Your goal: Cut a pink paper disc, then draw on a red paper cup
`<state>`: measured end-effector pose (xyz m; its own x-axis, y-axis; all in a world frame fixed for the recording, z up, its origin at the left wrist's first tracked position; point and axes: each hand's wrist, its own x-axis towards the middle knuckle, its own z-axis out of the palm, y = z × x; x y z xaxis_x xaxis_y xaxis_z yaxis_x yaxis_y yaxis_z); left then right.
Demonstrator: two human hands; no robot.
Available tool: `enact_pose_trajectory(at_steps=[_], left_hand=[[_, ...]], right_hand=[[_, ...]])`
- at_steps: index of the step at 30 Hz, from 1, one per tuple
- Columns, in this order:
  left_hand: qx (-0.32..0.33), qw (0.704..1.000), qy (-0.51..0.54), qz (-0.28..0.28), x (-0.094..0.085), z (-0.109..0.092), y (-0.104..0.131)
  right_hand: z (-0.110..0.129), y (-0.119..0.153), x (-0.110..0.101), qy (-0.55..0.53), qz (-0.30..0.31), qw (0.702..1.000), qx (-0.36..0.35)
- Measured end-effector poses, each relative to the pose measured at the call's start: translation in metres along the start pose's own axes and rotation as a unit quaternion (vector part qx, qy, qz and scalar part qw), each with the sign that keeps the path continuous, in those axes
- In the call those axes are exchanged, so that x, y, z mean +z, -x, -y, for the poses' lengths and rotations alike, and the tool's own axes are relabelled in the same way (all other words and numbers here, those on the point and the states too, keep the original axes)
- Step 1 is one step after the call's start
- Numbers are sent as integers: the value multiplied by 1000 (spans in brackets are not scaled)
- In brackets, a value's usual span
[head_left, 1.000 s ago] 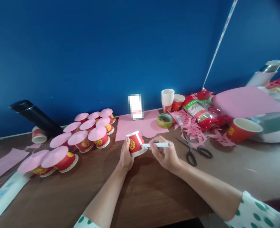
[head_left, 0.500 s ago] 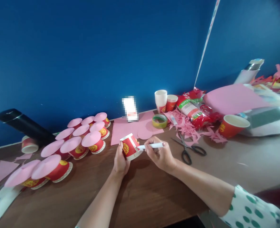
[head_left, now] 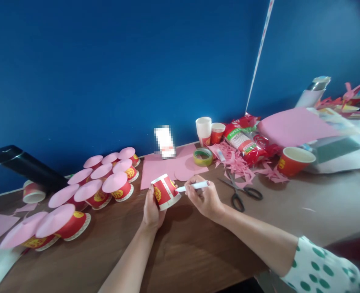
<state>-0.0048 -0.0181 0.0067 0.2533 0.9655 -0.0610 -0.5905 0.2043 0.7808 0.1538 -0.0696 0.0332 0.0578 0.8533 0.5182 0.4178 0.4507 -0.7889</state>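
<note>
My left hand (head_left: 152,211) is closed around a red paper cup (head_left: 164,194) with a gold emblem and white lines down its side, held tilted above the table. Between the fingers of my right hand (head_left: 207,202) is a white marker pen (head_left: 196,186), its tip at the cup's right side; I cannot tell whether it touches. Just beyond the cup lies a pink paper disc (head_left: 183,173) on pink sheets (head_left: 149,171). Black-handled scissors (head_left: 238,195) rest open to the right of my right hand.
At left stand several upturned red cups with pink paper cones (head_left: 88,190) and a leaning black bottle (head_left: 30,167). A tape roll (head_left: 202,157), pink paper shreds (head_left: 233,162), stacked cups (head_left: 203,130), a red packet (head_left: 244,140) and an orange-red cup (head_left: 294,162) are at right.
The view has shifted slightly, so most things sit a little further left. The cup has turned slightly in my left hand, and the marker stays at its side.
</note>
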Motion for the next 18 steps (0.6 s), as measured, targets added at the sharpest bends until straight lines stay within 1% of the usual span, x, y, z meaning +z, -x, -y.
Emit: enact_pose_trajectory(at_steps=[7,13,18], left_hand=[[-4,1000,14,3,2,-2,1],[-21,1000,15,-5,3,-3,2],[-25,1000,12,-2,3,-4,3]], right_hand=[[-1,0,3,1,-7,1000,14],[-2,-2,5,11,-12,999,28],[1,-4,3,24,-18,999,24]])
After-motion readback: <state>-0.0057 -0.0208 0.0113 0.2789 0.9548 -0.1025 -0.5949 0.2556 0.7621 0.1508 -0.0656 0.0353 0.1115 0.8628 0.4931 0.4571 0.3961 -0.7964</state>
